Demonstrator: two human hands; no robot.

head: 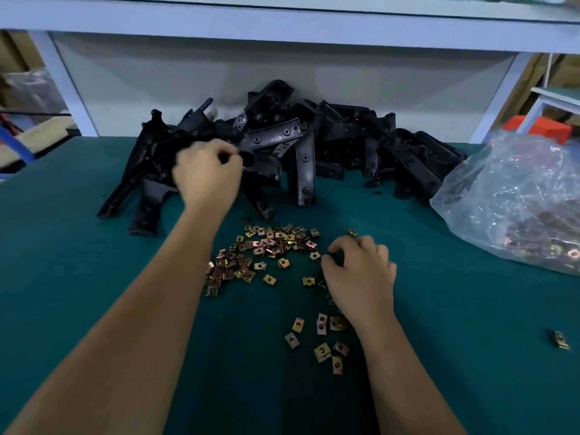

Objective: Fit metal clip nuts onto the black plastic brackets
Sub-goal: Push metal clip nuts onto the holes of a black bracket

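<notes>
1. Progress: early; no bracket visibly fitted, black plastic brackets [282, 146] heaped at the back of the green felt bench [62, 246].
2. Left hand [207, 174]: blurred, fingers curled at the heap; hold unclear.
3. Right hand [361, 271]: fingers bent over scattered clip nuts [266, 249]; grasp hidden.
4. Materials: brassy, square, folded nuts; matte, holed, elongated brackets; crinkled clear bag [514, 196] holding more nuts.
</notes>
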